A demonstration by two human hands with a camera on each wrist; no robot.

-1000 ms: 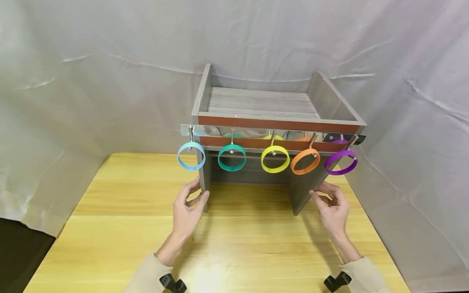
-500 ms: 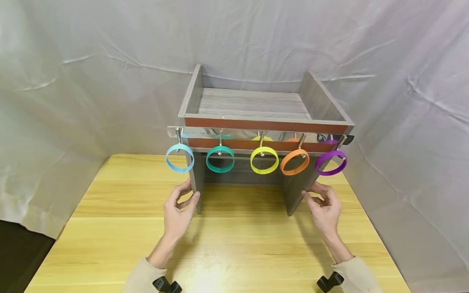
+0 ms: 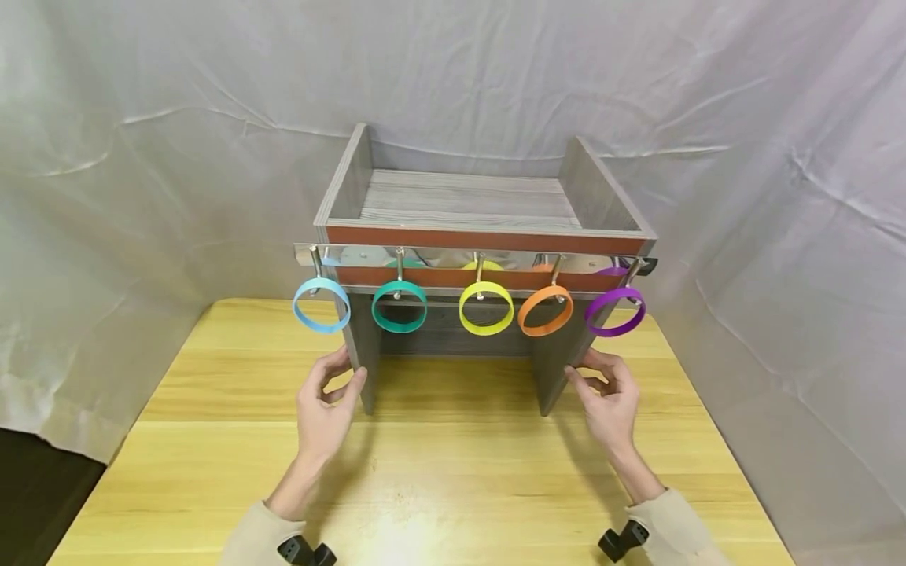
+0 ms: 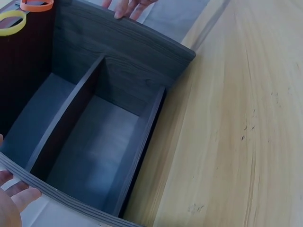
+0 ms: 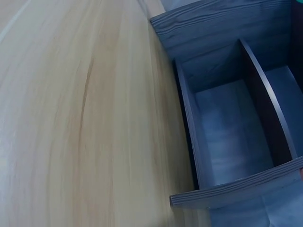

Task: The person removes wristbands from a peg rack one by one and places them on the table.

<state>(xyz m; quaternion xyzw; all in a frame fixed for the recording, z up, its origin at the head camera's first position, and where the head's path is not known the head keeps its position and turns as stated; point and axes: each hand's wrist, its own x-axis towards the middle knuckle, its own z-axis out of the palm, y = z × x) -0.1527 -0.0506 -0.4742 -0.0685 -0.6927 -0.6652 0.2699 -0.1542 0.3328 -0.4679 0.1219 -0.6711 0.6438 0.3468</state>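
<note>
A grey wood-grain shelf [image 3: 474, 196] stands on the table between my hands, its top an open tray with raised sides. My left hand [image 3: 325, 409] pinches the front edge of its left side panel [image 3: 362, 354] between thumb and fingers. At the right side panel [image 3: 559, 362], my right hand [image 3: 610, 401] grips the front edge likewise. Across the front runs a shiny metal strip [image 3: 439, 258] with hooks. From these hang rings: light blue [image 3: 300, 317], green [image 3: 380, 318], yellow [image 3: 467, 318], orange [image 3: 527, 321] and purple [image 3: 602, 330].
The shelf stands on a light wooden table [image 3: 453, 487]. Grey cloth [image 3: 212, 173] hangs behind and on both sides. Inside the shelf, the left wrist view shows a dividing board [image 4: 66, 113]. A dark area [image 3: 42, 495] lies past the table's left edge.
The shelf has slid left across the table with both hands holding its side panels. The rings have moved along with it and still hang on their hooks.
</note>
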